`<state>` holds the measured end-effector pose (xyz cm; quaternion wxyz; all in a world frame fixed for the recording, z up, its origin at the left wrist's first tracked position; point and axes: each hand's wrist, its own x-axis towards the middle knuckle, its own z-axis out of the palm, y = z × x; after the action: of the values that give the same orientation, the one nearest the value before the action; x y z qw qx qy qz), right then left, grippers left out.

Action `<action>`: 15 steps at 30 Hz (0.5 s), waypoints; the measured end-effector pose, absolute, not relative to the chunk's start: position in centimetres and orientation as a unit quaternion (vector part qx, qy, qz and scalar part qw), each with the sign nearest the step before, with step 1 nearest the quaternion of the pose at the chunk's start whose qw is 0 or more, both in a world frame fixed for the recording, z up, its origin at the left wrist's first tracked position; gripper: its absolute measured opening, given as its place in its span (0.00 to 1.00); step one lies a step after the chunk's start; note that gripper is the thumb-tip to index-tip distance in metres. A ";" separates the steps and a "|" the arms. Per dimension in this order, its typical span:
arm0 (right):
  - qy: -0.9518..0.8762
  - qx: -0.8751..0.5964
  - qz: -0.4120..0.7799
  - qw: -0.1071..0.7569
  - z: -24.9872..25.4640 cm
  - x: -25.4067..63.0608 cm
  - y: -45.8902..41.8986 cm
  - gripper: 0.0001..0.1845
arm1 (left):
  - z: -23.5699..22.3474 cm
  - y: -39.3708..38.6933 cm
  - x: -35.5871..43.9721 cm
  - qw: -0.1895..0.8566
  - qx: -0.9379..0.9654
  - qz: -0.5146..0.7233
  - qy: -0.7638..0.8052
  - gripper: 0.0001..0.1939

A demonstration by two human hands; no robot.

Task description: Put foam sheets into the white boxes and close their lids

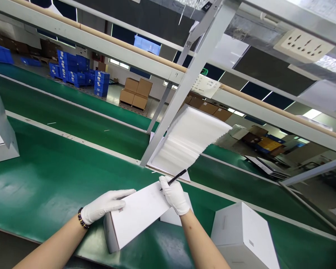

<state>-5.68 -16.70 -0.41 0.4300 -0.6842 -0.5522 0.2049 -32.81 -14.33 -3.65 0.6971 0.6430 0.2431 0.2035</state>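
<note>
A long white box (142,215) lies at a slant on the green work surface in front of me. My left hand (105,204), in a white glove, grips its left end, thumb on the top face and fingers along the far edge. A small printed mark shows by the thumb. My gloved right hand (175,196) is closed round a black pen (178,176), over the box's far right end. The pen's lower tip is close to the top face; whether it touches I cannot tell. Part of another white piece (172,216) shows behind the box, under my right wrist.
A closed white carton (254,239) stands at right, an opened white box (2,149) at far left. Beyond the work surface, white foam sheets (193,134) lie by a metal post (182,89). A metal rail crosses above, with a power strip (304,45) at upper right.
</note>
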 end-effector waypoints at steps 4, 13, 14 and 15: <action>-0.539 -0.673 0.224 0.455 -0.4 -6.0 -16.6 0.29 | -5.0 -14.4 -33.4 0.694 0.650 0.238 0.197 0.45; -0.466 -0.704 0.141 0.517 -3.1 -0.1 -19.9 0.32 | -9.5 -16.7 -35.3 0.779 0.569 0.203 0.166 0.64; -0.500 -0.733 0.142 0.438 -4.3 0.9 -20.6 0.30 | -9.5 -17.1 -35.6 0.769 0.578 0.199 0.185 0.64; -0.536 -0.754 0.149 0.349 -5.6 1.8 -21.3 0.28 | -9.4 -17.4 -35.7 0.757 0.590 0.190 0.207 0.64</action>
<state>1.76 -21.34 -5.57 0.3491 -0.7541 -0.5359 0.1495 -35.75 -17.42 -9.43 0.7570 0.5899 0.2072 0.1899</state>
